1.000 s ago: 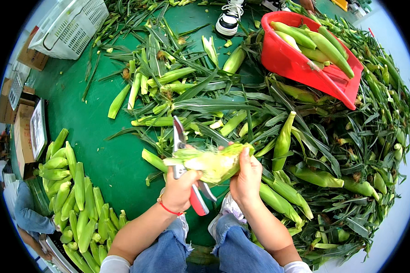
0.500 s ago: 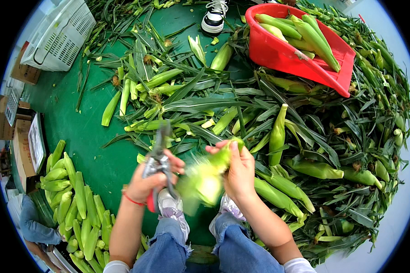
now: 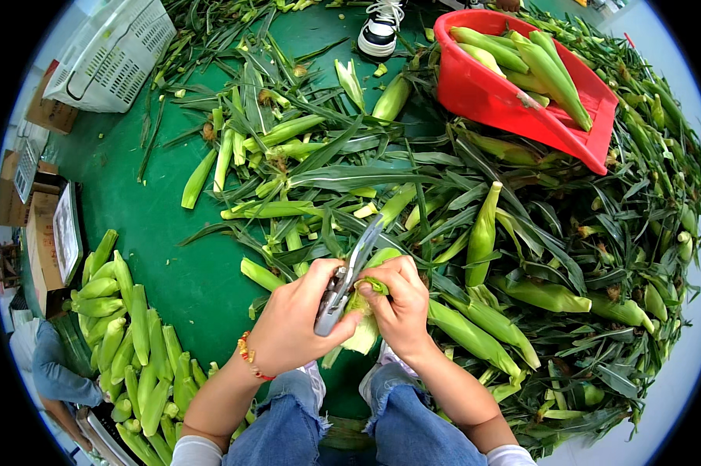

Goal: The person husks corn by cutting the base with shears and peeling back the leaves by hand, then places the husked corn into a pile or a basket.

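My left hand (image 3: 288, 326) is closed around grey pruning shears (image 3: 360, 252), their blades pointing up and away from me. Pinched in my right hand (image 3: 403, 304) is a pale green corn ear (image 3: 362, 335), partly covered by my fingers, with husk leaves hanging loose. The shears lie right against the husk, and both hands nearly meet above my shoes. Whether the blades are closed on the husk cannot be made out.
Husked-leaf litter and corn ears (image 3: 483, 237) are heaped at the right. A red scoop (image 3: 463, 101) full of ears rests on the heap. Trimmed ears (image 3: 137, 349) are piled at left, below a white crate (image 3: 113, 66). Another person's shoe (image 3: 378, 35) stands at the far side.
My left hand has brought the shears right, against the corn ear. The ear, blurred by motion before, is now steadier, and my right hand has shifted down to grip its husk.
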Motion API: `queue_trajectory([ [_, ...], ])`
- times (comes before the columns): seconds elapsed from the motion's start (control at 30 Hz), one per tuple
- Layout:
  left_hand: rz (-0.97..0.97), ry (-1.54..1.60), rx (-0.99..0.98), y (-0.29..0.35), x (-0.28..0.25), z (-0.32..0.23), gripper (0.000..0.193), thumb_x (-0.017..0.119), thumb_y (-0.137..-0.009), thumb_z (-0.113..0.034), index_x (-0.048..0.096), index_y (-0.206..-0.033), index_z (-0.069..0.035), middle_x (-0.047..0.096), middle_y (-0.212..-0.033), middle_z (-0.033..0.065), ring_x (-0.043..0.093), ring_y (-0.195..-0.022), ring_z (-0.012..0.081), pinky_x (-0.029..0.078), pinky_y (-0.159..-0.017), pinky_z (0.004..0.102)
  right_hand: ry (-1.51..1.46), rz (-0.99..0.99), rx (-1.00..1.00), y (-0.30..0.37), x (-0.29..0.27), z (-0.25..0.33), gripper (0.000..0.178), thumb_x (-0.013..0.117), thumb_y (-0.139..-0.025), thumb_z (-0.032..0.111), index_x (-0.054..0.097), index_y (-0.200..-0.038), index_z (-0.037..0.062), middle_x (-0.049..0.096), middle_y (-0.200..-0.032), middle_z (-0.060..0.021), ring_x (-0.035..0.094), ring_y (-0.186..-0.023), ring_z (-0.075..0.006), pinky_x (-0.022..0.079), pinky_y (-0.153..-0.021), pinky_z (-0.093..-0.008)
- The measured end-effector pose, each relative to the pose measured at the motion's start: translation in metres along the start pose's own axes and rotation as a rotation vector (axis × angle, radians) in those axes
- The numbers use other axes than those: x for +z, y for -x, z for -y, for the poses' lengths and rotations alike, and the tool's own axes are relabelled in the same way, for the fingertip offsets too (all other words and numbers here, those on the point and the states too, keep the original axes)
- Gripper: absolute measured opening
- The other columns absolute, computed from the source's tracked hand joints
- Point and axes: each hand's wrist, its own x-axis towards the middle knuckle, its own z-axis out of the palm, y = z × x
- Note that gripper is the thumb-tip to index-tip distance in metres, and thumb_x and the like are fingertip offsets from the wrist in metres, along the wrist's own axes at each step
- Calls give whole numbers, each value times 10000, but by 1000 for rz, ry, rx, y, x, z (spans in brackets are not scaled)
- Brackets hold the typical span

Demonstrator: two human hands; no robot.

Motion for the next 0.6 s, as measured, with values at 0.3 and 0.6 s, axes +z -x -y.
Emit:
queue_trajectory([
  [0.3, -162, -142, -19, 2, 6, 1, 428, 649, -708, -71, 468, -1092, -25, 595, -813, 139, 615, -662, 304, 501, -599, 362, 46, 19, -84, -8, 10, 8, 179, 714, -714, 61, 644, -874, 21, 504, -738, -73, 498, -707, -234, 407, -625, -328],
  [0.6, -1, 681, -290, -6, 3, 30, 408, 644, -743, -10, 478, -1113, -48, 584, -965, 34, 567, -877, 115, 463, -793, 265, -486, 3, 456, 2, 17, -11, 156, 661, -840, 136, 637, -858, -16, 563, -741, -17, 512, -677, -85, 412, -605, -237],
])
